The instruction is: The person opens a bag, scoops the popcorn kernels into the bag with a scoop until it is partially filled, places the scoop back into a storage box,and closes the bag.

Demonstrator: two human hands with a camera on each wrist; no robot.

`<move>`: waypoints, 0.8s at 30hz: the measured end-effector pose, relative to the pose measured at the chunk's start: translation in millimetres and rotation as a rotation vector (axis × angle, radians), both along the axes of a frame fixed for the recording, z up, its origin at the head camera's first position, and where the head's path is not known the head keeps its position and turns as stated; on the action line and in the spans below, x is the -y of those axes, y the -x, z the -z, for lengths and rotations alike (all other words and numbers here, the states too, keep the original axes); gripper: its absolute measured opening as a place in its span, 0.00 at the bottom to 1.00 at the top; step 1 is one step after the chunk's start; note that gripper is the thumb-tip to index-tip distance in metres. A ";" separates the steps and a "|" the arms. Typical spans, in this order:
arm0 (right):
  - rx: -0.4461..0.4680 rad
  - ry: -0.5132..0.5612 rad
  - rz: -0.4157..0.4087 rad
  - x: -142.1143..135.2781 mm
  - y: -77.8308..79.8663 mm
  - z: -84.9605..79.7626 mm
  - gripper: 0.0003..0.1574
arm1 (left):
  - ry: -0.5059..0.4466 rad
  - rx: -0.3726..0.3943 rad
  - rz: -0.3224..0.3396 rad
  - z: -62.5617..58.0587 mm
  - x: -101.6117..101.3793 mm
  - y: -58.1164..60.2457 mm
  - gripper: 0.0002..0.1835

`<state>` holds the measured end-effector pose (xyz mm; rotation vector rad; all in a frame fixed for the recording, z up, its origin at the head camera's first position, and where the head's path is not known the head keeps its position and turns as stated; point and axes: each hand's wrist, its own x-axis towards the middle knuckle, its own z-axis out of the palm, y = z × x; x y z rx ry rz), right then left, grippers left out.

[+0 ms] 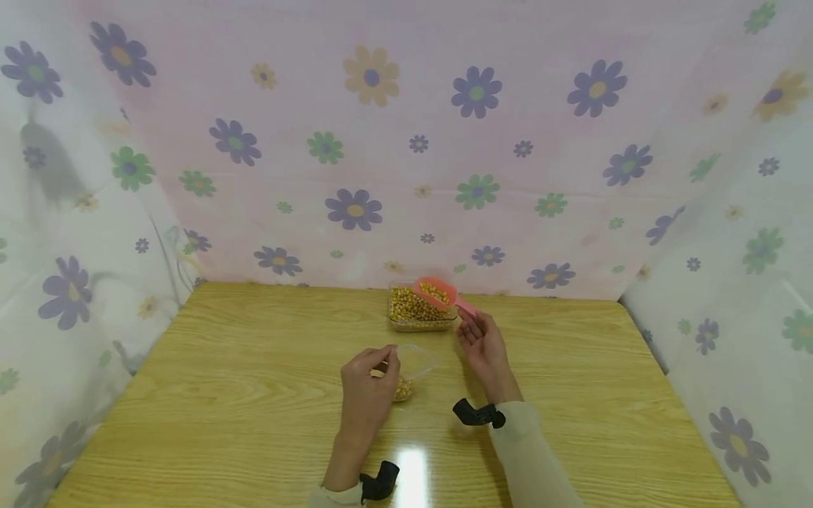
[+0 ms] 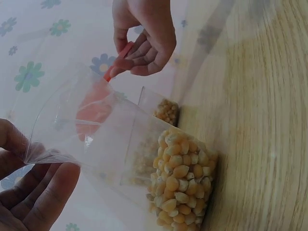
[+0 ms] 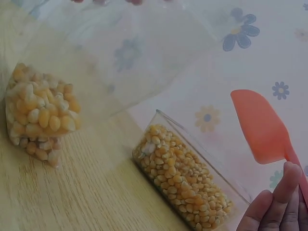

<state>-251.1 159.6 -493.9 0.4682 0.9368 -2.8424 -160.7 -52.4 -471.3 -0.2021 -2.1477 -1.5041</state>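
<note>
My left hand (image 1: 368,386) pinches the rim of a clear plastic bag (image 2: 103,127), holding its mouth up. Corn kernels (image 2: 180,175) fill the bottom of the bag, which rests on the table. In my right hand (image 1: 485,347) is the handle of a pink-red scoop (image 1: 438,293), gripped between thumb and fingers. The scoop carries kernels and is raised over a clear rectangular container (image 3: 180,178) of corn behind the bag. From the right wrist, only the scoop's underside shows.
The wood-grain table (image 1: 254,374) extends to both sides of the hands. Flower-printed cloth (image 1: 406,162) hangs behind the container and along the left and right sides. A black band mount (image 1: 380,481) sits on the left wrist, another on the right.
</note>
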 end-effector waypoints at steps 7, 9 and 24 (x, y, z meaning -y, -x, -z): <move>-0.003 0.001 0.033 1.2 -14.7 0.3 0.19 | 0.022 0.020 0.013 -4.8 2.8 0.8 0.07; -0.001 -0.001 0.035 1.8 -19.3 0.2 0.18 | 0.017 0.026 0.016 -5.5 4.0 1.1 0.07; 0.024 -0.013 0.070 7.4 -52.3 -3.2 0.21 | -0.046 0.060 0.029 -5.2 2.7 1.6 0.07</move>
